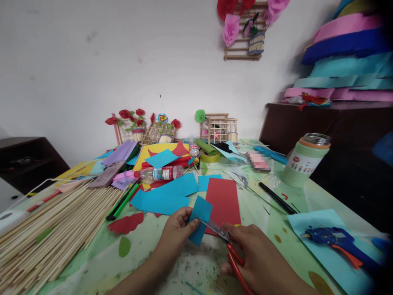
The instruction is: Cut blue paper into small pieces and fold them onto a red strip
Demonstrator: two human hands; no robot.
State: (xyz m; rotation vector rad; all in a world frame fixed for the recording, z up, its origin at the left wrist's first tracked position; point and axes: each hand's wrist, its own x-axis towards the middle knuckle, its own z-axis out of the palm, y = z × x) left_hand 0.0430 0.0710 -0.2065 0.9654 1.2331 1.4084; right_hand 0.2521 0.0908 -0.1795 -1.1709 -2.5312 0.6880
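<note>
My left hand [181,229] pinches a small blue piece of paper [203,209] between thumb and fingers, low over the table. In my right hand [256,254] is a pair of scissors [229,241] with red handles. Its metal blades point left and meet the blue paper close to my left thumb; whether they have cut into it I cannot tell. Just behind the hands lies a red rectangular sheet [223,198], partly covered by the scissors. Larger blue paper pieces [166,196] lie behind my left hand.
Thin wooden sticks [61,221] spread over the left side, beside a green cutter [124,198]. A plastic bottle [162,173] lies behind the blue paper. To the right are a black pen [276,197], a green jar [307,162] and a blue glue gun [334,239] on light-blue paper.
</note>
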